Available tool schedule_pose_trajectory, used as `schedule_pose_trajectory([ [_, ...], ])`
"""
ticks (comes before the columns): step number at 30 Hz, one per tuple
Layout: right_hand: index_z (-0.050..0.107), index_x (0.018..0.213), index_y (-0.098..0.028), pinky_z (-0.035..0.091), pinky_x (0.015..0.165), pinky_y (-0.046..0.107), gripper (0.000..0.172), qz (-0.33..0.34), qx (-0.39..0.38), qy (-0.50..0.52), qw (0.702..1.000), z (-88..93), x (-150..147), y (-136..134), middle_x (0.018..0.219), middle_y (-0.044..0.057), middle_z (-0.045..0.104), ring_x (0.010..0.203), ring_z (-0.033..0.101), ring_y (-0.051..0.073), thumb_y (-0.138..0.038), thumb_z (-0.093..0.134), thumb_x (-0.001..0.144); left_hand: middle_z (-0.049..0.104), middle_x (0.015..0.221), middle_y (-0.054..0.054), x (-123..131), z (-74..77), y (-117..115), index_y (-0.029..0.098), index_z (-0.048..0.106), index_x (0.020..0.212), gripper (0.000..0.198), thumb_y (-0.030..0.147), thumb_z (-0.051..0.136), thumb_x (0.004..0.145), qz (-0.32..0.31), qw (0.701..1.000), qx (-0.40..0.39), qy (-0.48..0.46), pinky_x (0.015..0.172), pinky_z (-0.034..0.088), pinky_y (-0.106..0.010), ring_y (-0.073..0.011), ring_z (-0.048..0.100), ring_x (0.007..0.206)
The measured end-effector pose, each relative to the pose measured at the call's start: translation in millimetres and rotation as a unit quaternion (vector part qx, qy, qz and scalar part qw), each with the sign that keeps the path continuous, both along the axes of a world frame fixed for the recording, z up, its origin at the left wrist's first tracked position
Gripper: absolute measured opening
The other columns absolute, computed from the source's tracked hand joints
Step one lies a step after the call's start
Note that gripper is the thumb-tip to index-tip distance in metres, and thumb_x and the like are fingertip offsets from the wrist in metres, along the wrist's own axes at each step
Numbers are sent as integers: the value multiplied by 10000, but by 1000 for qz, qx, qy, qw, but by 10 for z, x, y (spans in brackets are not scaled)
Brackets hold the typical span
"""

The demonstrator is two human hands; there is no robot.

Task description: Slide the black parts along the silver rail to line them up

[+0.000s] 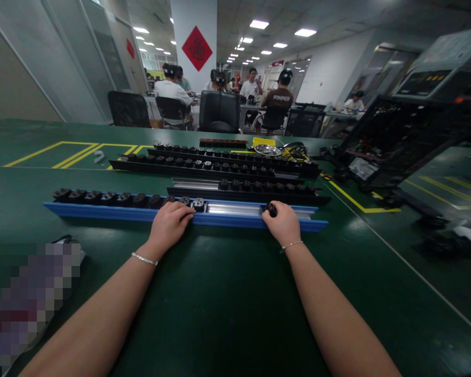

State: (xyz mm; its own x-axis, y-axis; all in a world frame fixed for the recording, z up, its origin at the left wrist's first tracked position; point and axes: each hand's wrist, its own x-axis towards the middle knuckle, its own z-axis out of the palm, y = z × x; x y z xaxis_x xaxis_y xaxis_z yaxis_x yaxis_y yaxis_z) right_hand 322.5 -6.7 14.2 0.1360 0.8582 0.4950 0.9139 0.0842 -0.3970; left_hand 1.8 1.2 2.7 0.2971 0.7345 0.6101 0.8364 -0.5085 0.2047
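Observation:
A long blue power track (231, 219) lies across the green table in front of me, its silvery channel showing in the middle and at the right end. Black round-faced socket modules (108, 197) fill its left half in a row. My left hand (168, 222) is closed over the track's front edge, fingertips beside the last modules of that row. Farther right, my right hand (283, 222) grips a single black socket module (272, 209) at the track. The fingers partly hide this module, so I cannot tell whether it is seated in the channel.
Behind lie black tracks (255, 195) with similar modules. A yellow tray (264, 142) and a silvery strainer-like dish (267, 150) sit farther back. Dark equipment (392, 125) stands at right; a blurred-out flat item (31, 303) lies front left. People sit at tables beyond.

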Motion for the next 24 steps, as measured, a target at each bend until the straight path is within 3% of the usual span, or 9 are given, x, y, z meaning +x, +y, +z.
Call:
schedule_pose_trajectory([
  [6, 661, 909, -185, 371, 936, 419, 253, -20, 4, -21, 1000, 7, 28, -28, 958, 92, 682, 973, 567, 267, -313, 513, 748, 674, 875, -53, -3, 1, 5, 219, 706, 904, 209, 304, 517, 875, -5, 1000, 3, -3, 788, 475, -357, -204, 564, 827],
  [12, 670, 951, -170, 383, 950, 390, 300, -14, 2, -10, 1000, -12, 74, -22, 976, 102, 685, 1051, 560, 266, -300, 482, 756, 675, 877, -47, 0, 0, 2, 226, 709, 903, 198, 292, 524, 872, -3, 1000, 1, -3, 793, 472, -352, -201, 564, 826],
  [18, 674, 968, -221, 165, 1072, 577, 301, -64, 7, -5, 998, -39, 72, -59, 1086, 62, 673, 1142, 510, 296, -346, 498, 758, 675, 879, -59, -5, -7, 6, 210, 710, 915, 217, 300, 517, 877, -4, 1000, 8, 1, 787, 473, -359, -208, 560, 821],
  [24, 670, 934, -197, 204, 1073, 521, 290, -47, 20, 17, 999, -82, 129, -22, 1049, 83, 676, 1125, 530, 270, -328, 494, 744, 677, 879, -53, 4, 10, 6, 224, 709, 907, 215, 305, 513, 872, -1, 1000, -7, -6, 797, 475, -361, -207, 566, 823],
])
